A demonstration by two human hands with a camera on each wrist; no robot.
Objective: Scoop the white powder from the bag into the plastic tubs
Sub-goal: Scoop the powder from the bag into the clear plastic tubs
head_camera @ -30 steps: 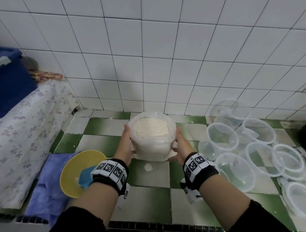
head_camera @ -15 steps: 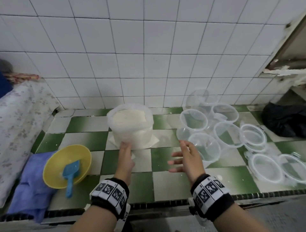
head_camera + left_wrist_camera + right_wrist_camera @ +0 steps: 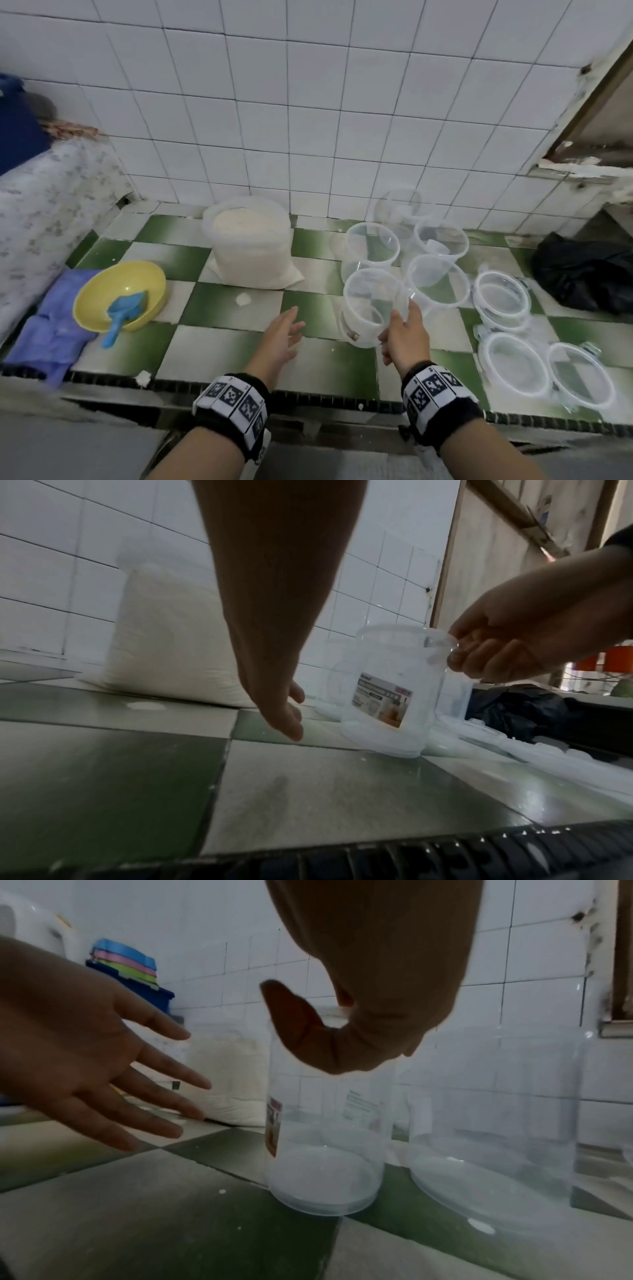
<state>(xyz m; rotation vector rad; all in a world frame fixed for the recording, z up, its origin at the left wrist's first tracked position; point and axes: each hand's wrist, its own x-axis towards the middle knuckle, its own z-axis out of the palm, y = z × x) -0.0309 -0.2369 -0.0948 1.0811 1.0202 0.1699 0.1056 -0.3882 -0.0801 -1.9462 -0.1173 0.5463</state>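
Here, R hand (image 3: 534,631) grip pinching tub (image 3: 387,693) rim, label seen only wrist-side, L hand (image 3: 281,337) grip released.

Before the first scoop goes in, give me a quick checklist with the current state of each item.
1. Right hand grips the nearest clear plastic tub at its rim: ok.
2. Tub lid off, mouth open: ok.
3. Tub base flat on the green-and-white tiled counter: not ok, it looks tilted.
4. Left hand holds the blue plastic scoop: not ok; hand empty, scoop in the yellow bowl.
5. Clear bag of white powder open and upright: ok.
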